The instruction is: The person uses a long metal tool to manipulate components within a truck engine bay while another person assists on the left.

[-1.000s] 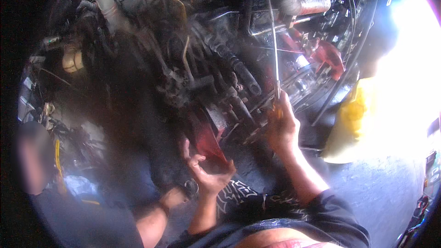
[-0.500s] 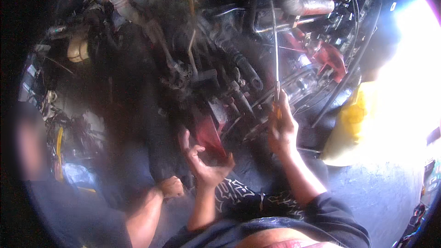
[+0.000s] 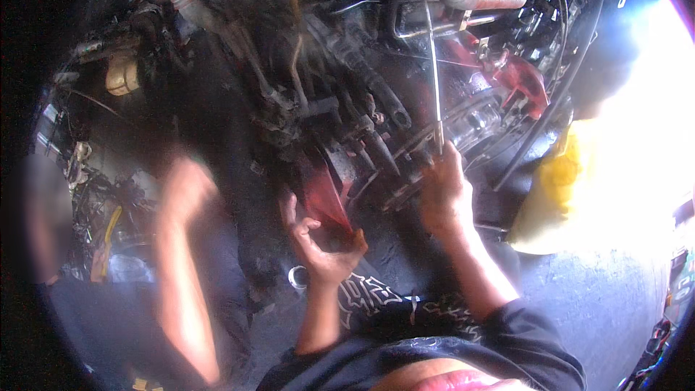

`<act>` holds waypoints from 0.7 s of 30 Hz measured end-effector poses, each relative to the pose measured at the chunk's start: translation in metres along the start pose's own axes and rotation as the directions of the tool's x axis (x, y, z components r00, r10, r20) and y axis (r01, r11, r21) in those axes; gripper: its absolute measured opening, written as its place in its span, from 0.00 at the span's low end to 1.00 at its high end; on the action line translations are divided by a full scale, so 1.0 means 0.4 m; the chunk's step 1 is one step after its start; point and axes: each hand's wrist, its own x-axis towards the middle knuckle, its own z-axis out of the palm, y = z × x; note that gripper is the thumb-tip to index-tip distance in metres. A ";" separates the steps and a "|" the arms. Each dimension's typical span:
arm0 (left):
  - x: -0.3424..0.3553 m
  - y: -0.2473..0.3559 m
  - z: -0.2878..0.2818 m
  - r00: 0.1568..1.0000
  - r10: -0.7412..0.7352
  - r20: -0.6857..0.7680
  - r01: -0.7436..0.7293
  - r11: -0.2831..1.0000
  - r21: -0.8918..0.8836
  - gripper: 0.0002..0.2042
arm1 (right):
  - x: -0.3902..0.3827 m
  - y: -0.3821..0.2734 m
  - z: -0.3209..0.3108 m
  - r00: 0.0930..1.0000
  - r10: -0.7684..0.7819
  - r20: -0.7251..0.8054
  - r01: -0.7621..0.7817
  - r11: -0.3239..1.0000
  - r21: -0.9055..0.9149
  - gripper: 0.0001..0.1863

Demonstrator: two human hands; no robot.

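My right hand [image 3: 447,199] is closed round the handle of a long screwdriver [image 3: 436,80], whose thin bright shaft points up past the metal pipes. Its tip cannot be made out against the dark parts at the top. My left hand [image 3: 322,250] cups the lower end of a red metal plate [image 3: 325,199]. The fingers lie along the plate's left side and the thumb at its lower right corner. Dark, greasy rods and brackets [image 3: 362,130] of a vehicle's underside hang just above both hands.
On the left, a co-worker's blurred hand [image 3: 188,188] and bare forearm reach upward. A silver bent pipe [image 3: 474,0] and a red casting [image 3: 523,85] are at upper right. A yellow-and-white sack-like thing [image 3: 554,203] stands beside bright light. Wires and cables lie far left.
The co-worker's hand has risen and moved left, away from my left hand. My right hand has turned slightly round the screwdriver's handle. My left hand keeps its pose at the red plate.
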 end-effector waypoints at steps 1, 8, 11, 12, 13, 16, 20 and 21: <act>-0.006 -0.003 0.002 1.000 -0.011 -0.015 0.011 1.000 -0.025 0.32 | 0.005 -0.010 -0.008 0.999 0.037 0.008 -0.037 0.998 -0.044 0.28; 0.006 0.007 -0.001 0.999 0.026 0.041 -0.029 0.995 0.093 0.30 | 0.012 0.013 -0.007 1.000 -0.023 0.013 0.024 0.998 -0.059 0.30; -0.007 -0.007 0.009 1.000 -0.015 -0.009 0.015 1.000 0.015 0.30 | 0.019 -0.009 -0.007 0.999 0.019 0.035 -0.016 0.997 -0.082 0.31; -0.011 -0.008 0.006 1.000 -0.018 -0.006 0.018 1.000 0.018 0.30 | 0.021 -0.014 -0.007 0.997 0.066 0.051 -0.060 0.993 -0.098 0.31; -0.008 -0.008 0.003 1.000 0.003 0.005 -0.003 0.997 0.074 0.30 | 0.022 -0.010 -0.006 0.997 0.065 0.050 -0.060 0.994 -0.097 0.31; -0.013 -0.017 0.037 0.999 -0.016 -0.031 0.015 1.000 -0.023 0.30 | 0.026 -0.002 0.000 0.999 0.042 0.027 -0.037 0.989 -0.141 0.30; -0.018 -0.024 0.023 0.999 -0.019 -0.041 0.017 0.999 -0.037 0.30 | 0.020 -0.008 0.001 0.996 0.064 0.056 -0.061 0.997 -0.055 0.29; -0.018 -0.025 0.017 1.000 -0.006 -0.027 0.006 1.000 0.008 0.30 | 0.017 -0.006 0.003 0.999 -0.006 0.047 0.006 1.000 0.000 0.29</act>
